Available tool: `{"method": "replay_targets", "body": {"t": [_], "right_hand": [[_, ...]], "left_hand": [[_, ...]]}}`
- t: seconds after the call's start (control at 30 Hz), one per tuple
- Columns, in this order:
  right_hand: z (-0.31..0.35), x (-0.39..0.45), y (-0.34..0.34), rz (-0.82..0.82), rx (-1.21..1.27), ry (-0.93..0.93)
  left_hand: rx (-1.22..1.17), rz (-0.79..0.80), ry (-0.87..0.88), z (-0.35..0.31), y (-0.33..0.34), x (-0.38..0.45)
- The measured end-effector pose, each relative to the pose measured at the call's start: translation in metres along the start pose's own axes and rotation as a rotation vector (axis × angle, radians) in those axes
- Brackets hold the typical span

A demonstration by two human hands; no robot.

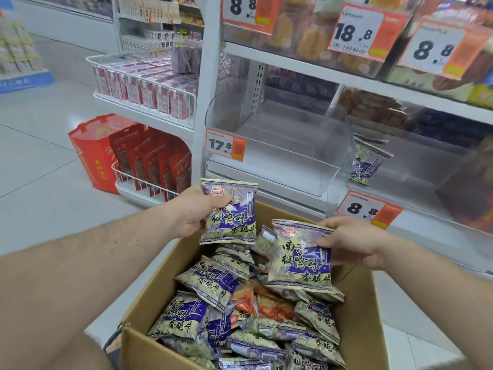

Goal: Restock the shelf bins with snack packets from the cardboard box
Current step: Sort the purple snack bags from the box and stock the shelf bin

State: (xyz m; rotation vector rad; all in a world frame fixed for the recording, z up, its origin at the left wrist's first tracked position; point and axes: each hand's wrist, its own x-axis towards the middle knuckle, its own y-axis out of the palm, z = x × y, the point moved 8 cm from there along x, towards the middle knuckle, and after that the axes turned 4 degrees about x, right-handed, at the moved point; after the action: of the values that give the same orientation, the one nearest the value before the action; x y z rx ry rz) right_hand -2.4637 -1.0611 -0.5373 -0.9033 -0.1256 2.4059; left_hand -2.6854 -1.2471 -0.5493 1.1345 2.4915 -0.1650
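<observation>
Snack packets above the cardboard box (360,316): left hand (196,212) grips one (229,212); right hand (352,241) pinches another (300,259).

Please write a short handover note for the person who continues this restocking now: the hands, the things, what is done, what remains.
Left hand holds one purple packet above the cardboard box.
Right hand holds a second purple packet over the box.
Done: one matching packet already stands in the clear bin to the right.
Left: the clear bin by the 17.8 tag has no packets; the box is still nearly full, with a few orange packets mixed in.
</observation>
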Motion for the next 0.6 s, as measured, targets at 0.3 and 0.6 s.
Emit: {"method": "replay_targets", "body": {"t": [0.3, 0.6], "right_hand": [[0.043, -0.039, 0.013, 0.092, 0.179, -0.243], [0.054, -0.046, 0.009, 0.041, 0.275, -0.328]], "left_hand": [[-0.040, 0.131, -0.084, -0.005, 0.060, -0.020], [-0.014, 0.386, -0.004, -0.021, 0.115, -0.046]]}}
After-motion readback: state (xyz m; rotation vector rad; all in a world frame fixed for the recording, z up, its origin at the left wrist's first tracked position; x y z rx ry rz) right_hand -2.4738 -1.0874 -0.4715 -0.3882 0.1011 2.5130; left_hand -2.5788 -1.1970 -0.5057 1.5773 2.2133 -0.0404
